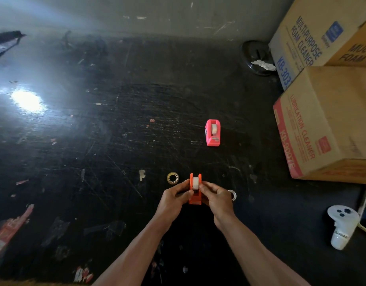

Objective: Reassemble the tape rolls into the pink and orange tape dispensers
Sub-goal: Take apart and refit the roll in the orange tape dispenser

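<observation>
The orange tape dispenser [195, 198] stands on the dark floor in front of me with a white tape roll [195, 183] sitting between its side walls. My left hand [174, 200] grips its left side and my right hand [216, 198] grips its right side, fingertips touching the roll. The pink tape dispenser [213, 133] stands farther away to the right, a tape roll seated in it. A loose yellowish tape roll [172, 178] lies flat just left of the orange dispenser. Another small roll [232, 195] peeks out behind my right hand.
Stacked cardboard boxes [326, 120] fill the right side. A white handheld controller [341, 226] lies at the lower right. A dark round object [256, 57] with crumpled paper sits by the far boxes. The scratched black floor [116, 141] carries scraps of tape and paper.
</observation>
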